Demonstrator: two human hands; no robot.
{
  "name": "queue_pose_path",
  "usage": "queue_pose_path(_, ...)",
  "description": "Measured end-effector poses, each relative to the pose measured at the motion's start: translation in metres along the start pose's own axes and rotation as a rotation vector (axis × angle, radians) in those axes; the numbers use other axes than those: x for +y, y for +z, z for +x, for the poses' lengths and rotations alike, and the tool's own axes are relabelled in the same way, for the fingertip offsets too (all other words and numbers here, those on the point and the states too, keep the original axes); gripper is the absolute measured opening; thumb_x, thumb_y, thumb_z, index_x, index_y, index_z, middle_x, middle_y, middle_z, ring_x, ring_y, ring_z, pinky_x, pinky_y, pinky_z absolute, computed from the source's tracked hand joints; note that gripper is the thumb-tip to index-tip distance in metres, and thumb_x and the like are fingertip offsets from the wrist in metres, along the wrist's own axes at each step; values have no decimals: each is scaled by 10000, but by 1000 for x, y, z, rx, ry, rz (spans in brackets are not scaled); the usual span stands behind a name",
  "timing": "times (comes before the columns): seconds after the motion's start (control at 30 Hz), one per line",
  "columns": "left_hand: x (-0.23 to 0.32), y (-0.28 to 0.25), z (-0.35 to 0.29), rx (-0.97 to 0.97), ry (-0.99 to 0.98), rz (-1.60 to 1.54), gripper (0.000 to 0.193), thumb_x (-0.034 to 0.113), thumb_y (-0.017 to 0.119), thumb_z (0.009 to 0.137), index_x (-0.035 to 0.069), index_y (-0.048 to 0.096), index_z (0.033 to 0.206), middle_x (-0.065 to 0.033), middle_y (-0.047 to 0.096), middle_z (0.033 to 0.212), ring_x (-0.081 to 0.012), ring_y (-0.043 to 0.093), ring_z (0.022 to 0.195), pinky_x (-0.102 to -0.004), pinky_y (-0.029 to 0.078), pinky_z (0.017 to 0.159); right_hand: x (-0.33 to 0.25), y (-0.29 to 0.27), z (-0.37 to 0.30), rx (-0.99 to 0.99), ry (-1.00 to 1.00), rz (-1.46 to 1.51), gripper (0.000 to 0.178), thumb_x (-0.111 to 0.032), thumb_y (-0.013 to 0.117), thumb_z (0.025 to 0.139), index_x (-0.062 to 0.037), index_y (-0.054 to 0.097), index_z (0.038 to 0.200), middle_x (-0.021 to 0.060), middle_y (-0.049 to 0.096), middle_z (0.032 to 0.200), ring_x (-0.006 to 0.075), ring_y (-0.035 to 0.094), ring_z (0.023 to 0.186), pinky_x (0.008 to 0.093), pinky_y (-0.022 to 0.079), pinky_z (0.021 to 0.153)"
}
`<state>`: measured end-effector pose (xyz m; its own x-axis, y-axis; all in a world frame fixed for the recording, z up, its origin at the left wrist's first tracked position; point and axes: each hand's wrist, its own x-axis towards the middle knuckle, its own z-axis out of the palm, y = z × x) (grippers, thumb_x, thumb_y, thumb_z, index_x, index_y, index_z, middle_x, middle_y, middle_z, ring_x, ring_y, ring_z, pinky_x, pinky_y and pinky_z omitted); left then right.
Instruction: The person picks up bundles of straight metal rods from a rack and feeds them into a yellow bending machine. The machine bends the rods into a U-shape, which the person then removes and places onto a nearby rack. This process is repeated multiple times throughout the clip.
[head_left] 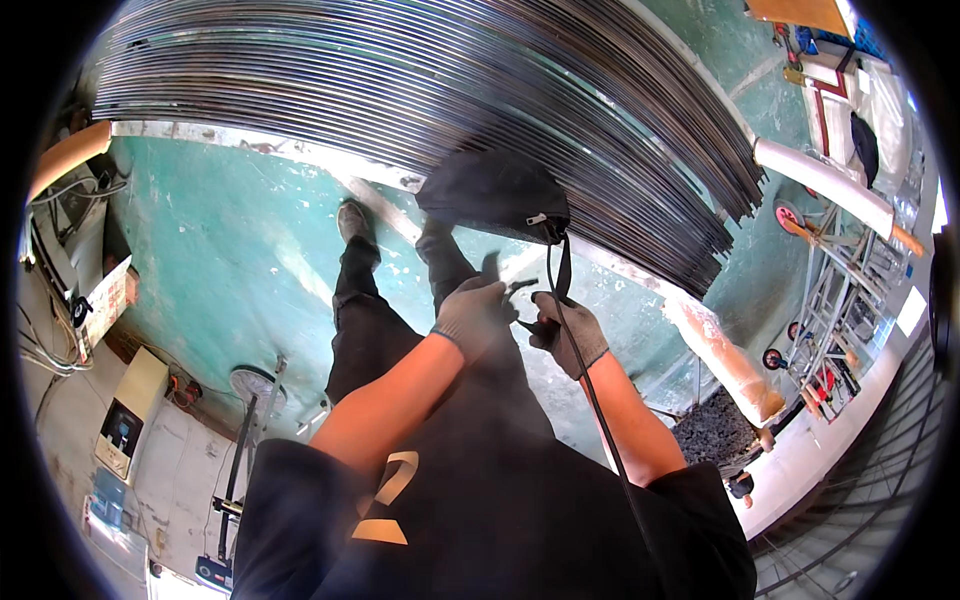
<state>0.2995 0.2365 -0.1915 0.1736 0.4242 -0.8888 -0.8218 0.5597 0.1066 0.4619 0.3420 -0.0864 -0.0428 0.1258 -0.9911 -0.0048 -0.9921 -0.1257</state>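
Observation:
My left hand [472,318], in a grey work glove with dark fingers, is held in front of my body with its fingers curled inward. Facing it across a small gap is my right hand [570,335], gloved the same way and also closed. Small dark shapes show between the two hands; whether they are glove fingertips or a held piece I cannot make out. Just beyond the hands is a black zippered pouch [495,190]. From it a black cable [590,385] runs down past my right hand to my body. Long thin metal rods [400,90] lie side by side behind the pouch.
A pale beam [270,148] runs under the rods' near side. A plastic-wrapped roll [725,360], a dark heap [712,435] and a metal-framed cart [825,290] stand at the right. On the left are a pedestal fan [258,384] and a beige box [133,410]. The green floor [220,240] is worn.

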Motion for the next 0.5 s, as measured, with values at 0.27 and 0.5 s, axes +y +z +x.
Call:
queue_pose_path(0.27,41,1,-103,168,-159,-172,130,20,635,996,1,605,1122,-81,633,997,-241,664,901,-432,611,834,-43,-17,22,286,-325,-126,481,-409,684,995,56,635,1110,83,642,860,187,650,695,331,570,656)
queue_pose_path(0.5,30,-29,-113,-29,-132,415,268,121,769,943,-6,656,1151,-42,692,1008,-131,669,891,-325,577,828,-141,111,61,162,-1102,-1172,302,-280,757,885,-72,749,1103,124,730,1144,277,707,1037,384,561,920)
